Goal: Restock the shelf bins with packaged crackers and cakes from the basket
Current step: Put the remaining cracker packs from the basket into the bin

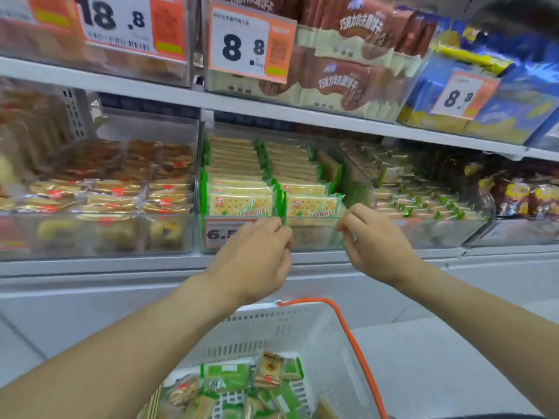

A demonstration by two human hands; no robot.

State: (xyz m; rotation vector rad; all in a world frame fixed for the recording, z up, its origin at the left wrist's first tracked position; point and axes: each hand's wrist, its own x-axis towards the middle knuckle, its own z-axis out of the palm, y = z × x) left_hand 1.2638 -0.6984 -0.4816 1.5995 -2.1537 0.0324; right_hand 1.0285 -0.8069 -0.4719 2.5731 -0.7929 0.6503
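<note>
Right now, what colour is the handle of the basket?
Orange; the handle on the white basket shows best in the head view.

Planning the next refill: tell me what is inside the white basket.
The white basket holds green-wrapped cracker packs and a few brown-and-gold wrapped cakes, loosely piled. The basket's lower part is cut off by the frame, so how much remains cannot be seen.

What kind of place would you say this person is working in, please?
Most likely a supermarket snack aisle. Orange price tags hang on clear shelf bins filled with green-wrapped cracker packs, and a white shopping basket with an orange handle holds more packs below the left hand and right hand.
</note>
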